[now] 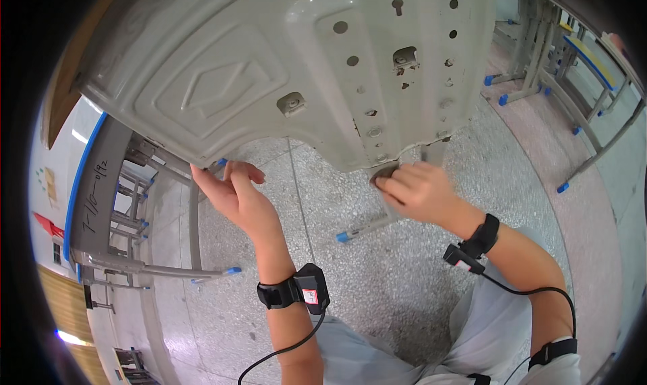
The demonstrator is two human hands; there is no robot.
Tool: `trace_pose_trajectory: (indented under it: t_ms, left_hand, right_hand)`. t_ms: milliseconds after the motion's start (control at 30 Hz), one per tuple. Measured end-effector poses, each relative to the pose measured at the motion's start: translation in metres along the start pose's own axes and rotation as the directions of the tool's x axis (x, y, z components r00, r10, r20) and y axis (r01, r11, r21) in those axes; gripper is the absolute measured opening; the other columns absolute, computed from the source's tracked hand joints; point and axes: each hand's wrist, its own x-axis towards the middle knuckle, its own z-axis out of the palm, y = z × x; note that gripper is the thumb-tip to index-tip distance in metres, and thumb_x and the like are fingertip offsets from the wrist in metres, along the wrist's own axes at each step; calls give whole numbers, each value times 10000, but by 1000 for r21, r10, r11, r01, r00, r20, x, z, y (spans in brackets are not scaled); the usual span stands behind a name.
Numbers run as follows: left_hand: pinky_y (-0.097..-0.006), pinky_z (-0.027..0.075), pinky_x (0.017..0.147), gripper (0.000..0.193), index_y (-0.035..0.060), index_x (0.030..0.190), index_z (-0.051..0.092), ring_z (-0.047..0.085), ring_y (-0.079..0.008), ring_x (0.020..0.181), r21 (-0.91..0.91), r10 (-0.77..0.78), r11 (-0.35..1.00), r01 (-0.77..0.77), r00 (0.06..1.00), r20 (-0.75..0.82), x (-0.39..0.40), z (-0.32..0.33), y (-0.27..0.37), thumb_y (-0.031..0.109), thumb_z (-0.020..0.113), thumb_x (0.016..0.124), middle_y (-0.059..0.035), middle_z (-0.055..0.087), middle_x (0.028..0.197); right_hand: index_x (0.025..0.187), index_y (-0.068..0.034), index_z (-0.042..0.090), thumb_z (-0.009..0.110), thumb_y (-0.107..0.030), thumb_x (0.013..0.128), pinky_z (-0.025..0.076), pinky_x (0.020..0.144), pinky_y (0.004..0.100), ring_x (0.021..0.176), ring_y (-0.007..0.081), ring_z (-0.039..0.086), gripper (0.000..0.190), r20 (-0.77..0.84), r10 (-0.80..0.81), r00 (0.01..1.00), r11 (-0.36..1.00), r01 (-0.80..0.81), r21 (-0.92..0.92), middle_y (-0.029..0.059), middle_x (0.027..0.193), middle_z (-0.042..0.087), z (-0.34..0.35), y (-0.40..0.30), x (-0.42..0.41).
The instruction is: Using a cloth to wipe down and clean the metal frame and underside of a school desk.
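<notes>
A pressed sheet-metal panel (242,82), painted pale grey-green, stands before me. Round holes, rectangular cut-outs and raised ribs run across it; chipped paint and rust marks show near the lower right edge. My left hand (242,198) holds nothing. Its fingers are apart, and the index fingertip touches the panel's bottom edge at the left. At the lower right edge, my right hand (422,190) pinches a thin, dark, rounded piece (385,171) against or just beside the metal. My fingers hide part of that piece, so its material is unclear.
Grey metal-framed desks (101,193) with blue edging stand at the left. More metal frames with blue feet (536,71) are at the right. A blue-capped leg (361,231) lies low on the speckled floor (323,284) beneath the panel. Cables run from both wrist straps.
</notes>
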Motion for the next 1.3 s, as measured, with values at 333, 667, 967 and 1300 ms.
trace_pose_trajectory:
  t_ms: [333, 667, 967, 1300]
  left_hand:
    - [-246, 378, 528, 507, 6, 1322, 310, 453, -110, 575, -11, 16, 1000, -16, 1000, 12, 1, -4, -3, -17, 403, 824, -80, 504, 1059]
    - [-238, 372, 517, 534, 6, 1364, 279, 449, -109, 584, -33, 2, 999, 0, 999, 41, 1, -5, 0, -14, 407, 845, -74, 519, 1049]
    - [-238, 370, 507, 508, -1, 1321, 307, 454, -112, 586, -20, 19, 1000, -20, 1000, -13, 1, -2, 0, -22, 407, 824, -81, 512, 1071]
    - [-237, 370, 518, 488, 5, 1310, 317, 450, -107, 589, -25, 15, 1000, -15, 1000, 0, 1, 3, 1, -13, 401, 830, -72, 496, 1042]
  right_hand:
    - [927, -152, 683, 693, -147, 669, 352, 491, 243, 577, 103, 488, 258, -119, -184, 976, 968, 159, -194, -56, 642, 468, -9, 17, 8]
    - [893, -131, 674, 697, -119, 631, 345, 474, 237, 567, 98, 480, 263, -123, -178, 976, 953, 140, -269, -52, 621, 453, -27, 35, 7]
    - [937, -107, 679, 745, -155, 626, 370, 493, 260, 582, 127, 511, 321, -71, -73, 995, 992, 65, -110, -27, 681, 529, -2, 0, 11]
    - [899, -139, 662, 661, -133, 682, 374, 486, 255, 592, 101, 510, 217, 22, -139, 990, 980, 141, -138, -38, 648, 482, -3, 11, 2]
